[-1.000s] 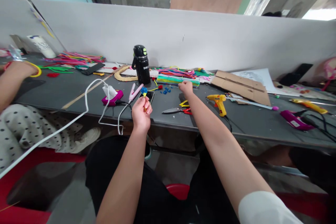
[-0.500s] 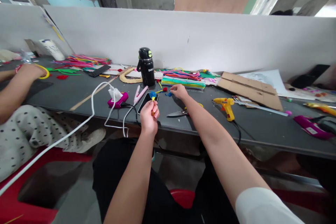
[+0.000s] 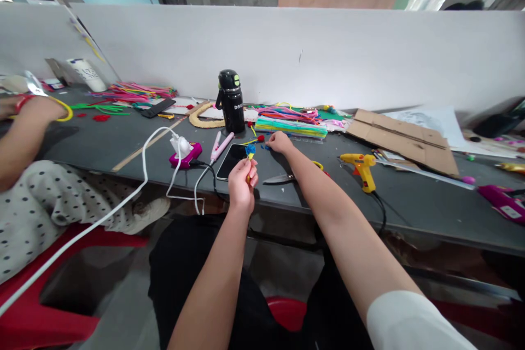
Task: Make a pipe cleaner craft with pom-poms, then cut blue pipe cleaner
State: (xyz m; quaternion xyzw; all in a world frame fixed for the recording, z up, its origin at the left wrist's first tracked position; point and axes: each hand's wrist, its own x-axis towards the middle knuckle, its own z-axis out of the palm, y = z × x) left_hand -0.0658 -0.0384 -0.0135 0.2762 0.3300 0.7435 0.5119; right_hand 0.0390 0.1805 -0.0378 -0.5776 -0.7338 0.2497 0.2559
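My left hand (image 3: 241, 183) is closed around the yellow stem of a small blue pipe-cleaner flower (image 3: 250, 150), held upright over the table's front part. The blue head shows above my fingers. My right hand (image 3: 281, 143) reaches farther out, fingers pinched together low at the tabletop beside small blue bits (image 3: 267, 147); whether one is between the fingertips is too small to see. A red-headed flower with a yellow stem (image 3: 260, 139) lies just left of those fingers. Partly under my right forearm are scissors (image 3: 279, 179). A phone (image 3: 230, 162) lies behind my left hand.
A black bottle (image 3: 232, 104) stands behind the phone, with a pink hair straightener (image 3: 222, 147) and a purple power strip (image 3: 186, 155) to its left. Bundled pipe cleaners (image 3: 291, 127), cardboard (image 3: 404, 139) and a yellow glue gun (image 3: 361, 169) lie rightward. A co-worker's arm (image 3: 28, 126) is at left.
My left hand has shifted slightly right with the blue flower, closer to my right hand. My right hand stays at the blue bits. The camera view has turned a little.
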